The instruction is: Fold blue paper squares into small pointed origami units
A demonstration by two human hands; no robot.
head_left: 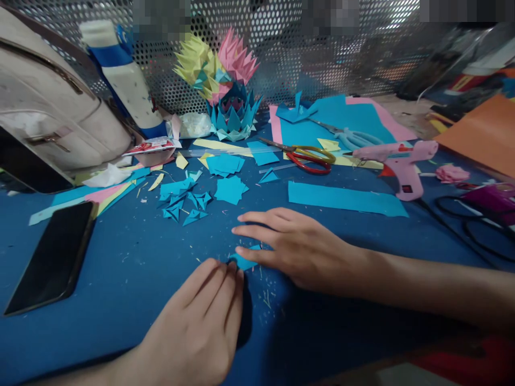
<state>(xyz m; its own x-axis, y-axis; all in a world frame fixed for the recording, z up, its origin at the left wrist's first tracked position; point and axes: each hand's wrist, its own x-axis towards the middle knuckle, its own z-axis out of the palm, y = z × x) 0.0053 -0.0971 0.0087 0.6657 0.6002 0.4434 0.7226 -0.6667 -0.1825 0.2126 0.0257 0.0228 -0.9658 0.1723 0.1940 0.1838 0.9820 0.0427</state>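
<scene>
Head view shows the right hand (306,246) spreading its fingers over a small blue paper piece (248,259), the left hand (205,316) pinching that piece's near-left corner. The paper is lying on the blue table (161,284), just nearer than the folded blue pieces (181,202).

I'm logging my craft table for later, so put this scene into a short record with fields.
left hand: fingertips at the near edge of a small blue paper
right hand: fingers spread, fingertips at the same paper
blue strip: flat, beyond the right hand
glue gun: pink, on its side at the right
scissors: red and yellow handles, left of the glue gun
phone: dark screen up, at the left
paper flowers: yellow, pink and blue, at the back
</scene>
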